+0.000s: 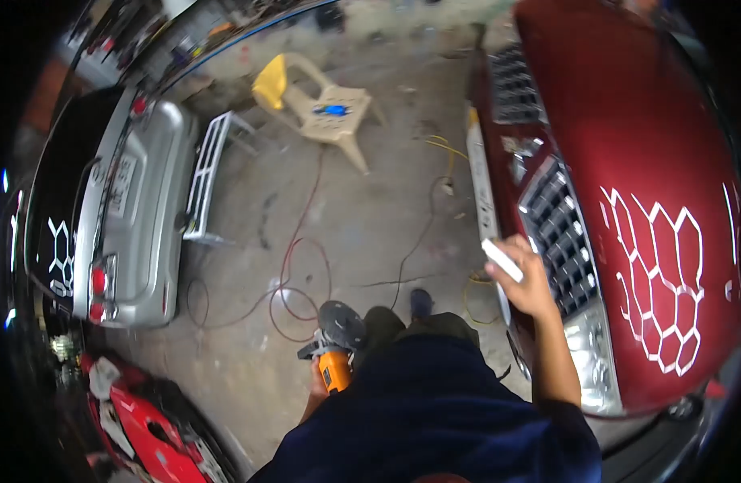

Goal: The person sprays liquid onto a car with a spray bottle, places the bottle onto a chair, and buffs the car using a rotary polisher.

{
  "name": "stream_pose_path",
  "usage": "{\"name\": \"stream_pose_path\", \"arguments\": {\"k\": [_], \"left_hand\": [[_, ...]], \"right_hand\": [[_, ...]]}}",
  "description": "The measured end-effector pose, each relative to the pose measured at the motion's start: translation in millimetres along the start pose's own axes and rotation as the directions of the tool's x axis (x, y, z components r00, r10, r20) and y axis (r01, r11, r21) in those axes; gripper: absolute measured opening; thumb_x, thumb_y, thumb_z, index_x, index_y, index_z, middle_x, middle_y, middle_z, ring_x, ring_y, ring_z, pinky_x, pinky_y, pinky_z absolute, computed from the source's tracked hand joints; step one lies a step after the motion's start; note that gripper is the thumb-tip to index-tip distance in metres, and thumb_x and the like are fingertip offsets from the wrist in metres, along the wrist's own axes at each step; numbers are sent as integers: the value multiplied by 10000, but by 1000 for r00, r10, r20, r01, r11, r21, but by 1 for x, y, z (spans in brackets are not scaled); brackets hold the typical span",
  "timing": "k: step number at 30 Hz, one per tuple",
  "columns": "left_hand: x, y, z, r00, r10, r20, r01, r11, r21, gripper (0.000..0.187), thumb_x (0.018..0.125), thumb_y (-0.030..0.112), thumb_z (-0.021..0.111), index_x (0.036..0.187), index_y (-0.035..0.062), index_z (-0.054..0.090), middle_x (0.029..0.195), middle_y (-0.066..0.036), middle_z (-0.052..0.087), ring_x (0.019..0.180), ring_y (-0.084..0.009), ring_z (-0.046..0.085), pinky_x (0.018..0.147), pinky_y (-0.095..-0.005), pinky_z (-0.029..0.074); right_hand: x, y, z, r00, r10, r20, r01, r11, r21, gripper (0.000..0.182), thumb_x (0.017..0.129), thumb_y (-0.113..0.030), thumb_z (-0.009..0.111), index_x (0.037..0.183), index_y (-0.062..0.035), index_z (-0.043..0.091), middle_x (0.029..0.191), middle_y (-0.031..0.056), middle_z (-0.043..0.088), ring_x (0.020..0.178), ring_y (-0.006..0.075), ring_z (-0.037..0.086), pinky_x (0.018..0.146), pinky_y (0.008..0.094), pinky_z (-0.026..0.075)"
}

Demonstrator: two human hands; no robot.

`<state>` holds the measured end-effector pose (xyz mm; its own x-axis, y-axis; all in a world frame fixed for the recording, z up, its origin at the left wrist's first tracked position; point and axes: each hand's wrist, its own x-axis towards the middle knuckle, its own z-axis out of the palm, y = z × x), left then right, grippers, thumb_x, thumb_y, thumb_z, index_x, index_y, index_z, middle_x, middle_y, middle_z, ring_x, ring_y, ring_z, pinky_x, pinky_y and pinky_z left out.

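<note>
An orange power tool [335,370] with a round dark disc [341,324] is held in my left hand [316,380], low and close to my body. My right hand [531,283] is closed around a small white object [503,261], beside the front of a dark red car [660,161]. That hand is near the car's black grille [559,229]. Bright hexagon-shaped reflections lie across the car's hood.
A beige plastic chair [338,121] holds a blue item [332,110] and a yellow cloth [271,81]. A white metal frame [207,173] stands by a silver car [149,217]. Red hose [291,249] and cords cross the floor. Red bodywork [157,435] is at lower left.
</note>
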<state>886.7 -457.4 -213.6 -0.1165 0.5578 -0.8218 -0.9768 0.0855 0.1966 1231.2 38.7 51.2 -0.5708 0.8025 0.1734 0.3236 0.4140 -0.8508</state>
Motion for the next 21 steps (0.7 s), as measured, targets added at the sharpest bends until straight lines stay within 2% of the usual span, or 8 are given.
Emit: {"name": "stream_pose_path", "arguments": {"k": [2, 4, 7, 11, 12, 17, 18, 21], "left_hand": [[-1, 7, 10, 997, 78, 29, -80, 994, 75, 1037, 920, 928, 417, 1382, 28, 651, 1116, -184, 777, 968, -332, 772, 877, -487, 643], [6, 18, 37, 993, 107, 41, -109, 992, 64, 981, 954, 884, 412, 1366, 31, 665, 1120, -181, 780, 976, -334, 775, 880, -492, 645], [30, 63, 56, 993, 110, 30, -108, 992, -65, 920, 998, 824, 404, 1383, 29, 662, 1142, -197, 778, 1000, -349, 775, 896, -499, 643], [69, 109, 52, 994, 104, -30, -107, 986, -128, 913, 1003, 815, 403, 1389, 27, 659, 1149, -199, 778, 1008, -351, 775, 900, -501, 642], [79, 123, 50, 994, 101, -52, -107, 985, -132, 911, 1004, 812, 403, 1390, 27, 658, 1151, -200, 777, 1010, -351, 775, 902, -502, 642], [103, 189, 59, 984, 29, -177, -61, 982, -177, 903, 1011, 800, 401, 1397, 25, 655, 1161, -203, 777, 1019, -354, 774, 907, -505, 640], [105, 202, 62, 979, 14, -203, -50, 983, -174, 901, 1012, 798, 401, 1399, 24, 654, 1163, -204, 776, 1021, -355, 774, 909, -506, 640], [111, 242, 71, 965, -41, -258, 3, 989, -146, 896, 1016, 791, 400, 1403, 23, 652, 1169, -206, 776, 1027, -356, 774, 912, -508, 639]], "right_hand": [[71, 28, 47, 992, -56, -114, 62, 997, 55, 379, 886, -132, 869, 1230, 1, 781, 1009, 139, 741, 920, 241, 704, 818, 351, 547], [146, 53, 90, 931, -285, -228, 243, 950, -195, 442, 865, -185, 907, 1237, 16, 778, 1045, 155, 782, 925, 260, 736, 846, 351, 568], [248, 63, 182, 946, -122, -301, 138, 990, 33, 472, 865, -230, 923, 1228, 34, 778, 1008, 152, 801, 837, 238, 739, 805, 348, 581], [371, 128, 306, 954, 299, -11, -272, 880, 389, 448, 893, -261, 909, 1186, 52, 781, 955, 174, 821, 796, 192, 756, 747, 365, 590], [406, 149, 332, 920, 378, 106, -393, 882, 260, 426, 904, -240, 888, 1227, 15, 777, 974, 172, 823, 844, 220, 779, 790, 382, 597], [553, 240, 488, 990, 114, 87, -106, 990, -91, 323, 925, -185, 829, 1224, -74, 784, 1046, 207, 805, 972, 375, 782, 879, 439, 600], [580, 237, 507, 969, 195, 150, -193, 981, -25, 280, 930, -156, 809, 1199, -84, 787, 1093, 213, 796, 999, 427, 766, 902, 471, 599], [644, 269, 566, 972, 51, 229, -28, 994, -103, 288, 908, -83, 773, 1189, -136, 803, 1170, 160, 799, 1066, 395, 752, 948, 478, 598]]}}
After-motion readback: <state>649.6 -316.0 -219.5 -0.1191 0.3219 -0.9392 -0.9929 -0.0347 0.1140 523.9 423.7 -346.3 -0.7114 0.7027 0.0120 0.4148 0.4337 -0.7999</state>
